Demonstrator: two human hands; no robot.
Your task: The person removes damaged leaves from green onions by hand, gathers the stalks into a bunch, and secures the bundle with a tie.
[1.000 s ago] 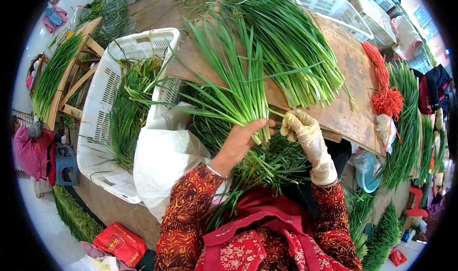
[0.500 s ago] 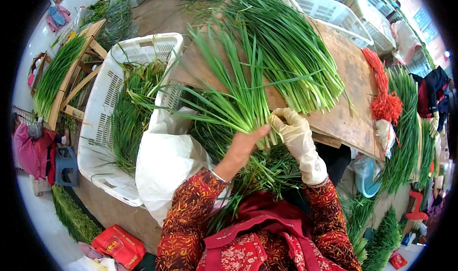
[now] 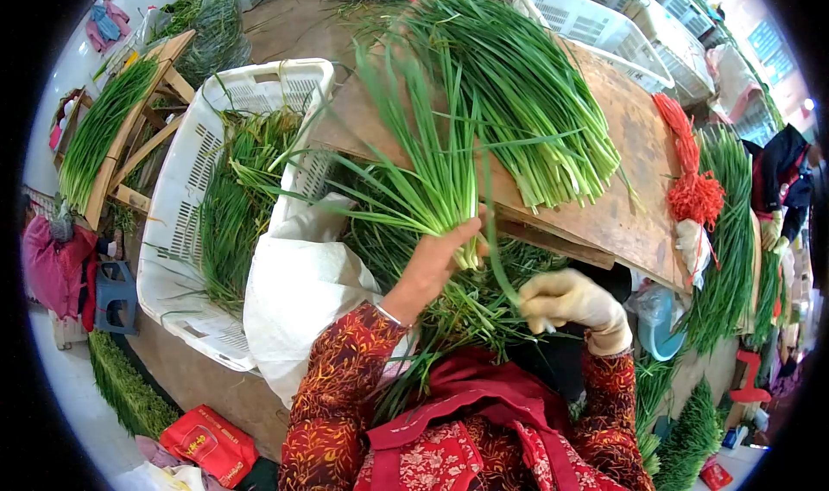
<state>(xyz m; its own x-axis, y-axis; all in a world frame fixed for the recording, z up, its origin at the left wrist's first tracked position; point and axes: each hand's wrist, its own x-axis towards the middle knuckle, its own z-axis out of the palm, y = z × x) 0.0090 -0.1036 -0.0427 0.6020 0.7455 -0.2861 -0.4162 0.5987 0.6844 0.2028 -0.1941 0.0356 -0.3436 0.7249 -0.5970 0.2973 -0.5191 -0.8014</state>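
Note:
My bare left hand (image 3: pixel 436 262) is closed round the stem ends of a fanned bunch of garlic chives (image 3: pixel 432 176). Its green leaves point up and away from me. My right hand (image 3: pixel 579 305), in a pale glove, pinches a single chive leaf (image 3: pixel 498 262) that stretches from beside the bunch down to my fingertips. This hand is slightly blurred. Beyond it, a large pile of chives (image 3: pixel 518 102) lies on a wooden board (image 3: pixel 604 76), stem ends toward me. Loose chives (image 3: pixel 471 318) lie heaped in my lap below both hands.
A white plastic crate (image 3: pixel 186 223) with loose greens stands at left, a white sack (image 3: pixel 302 305) against it. Red ties (image 3: pixel 691 189) hang at the board's right edge, near more chives (image 3: pixel 725 240). A blue basin (image 3: pixel 661 327) is below. A co-worker's gloved hands (image 3: pixel 773 230) show far right.
My right hand has moved down and to the right, away from the stem ends, drawing one leaf with it. My left hand and its bunch have shifted slightly left.

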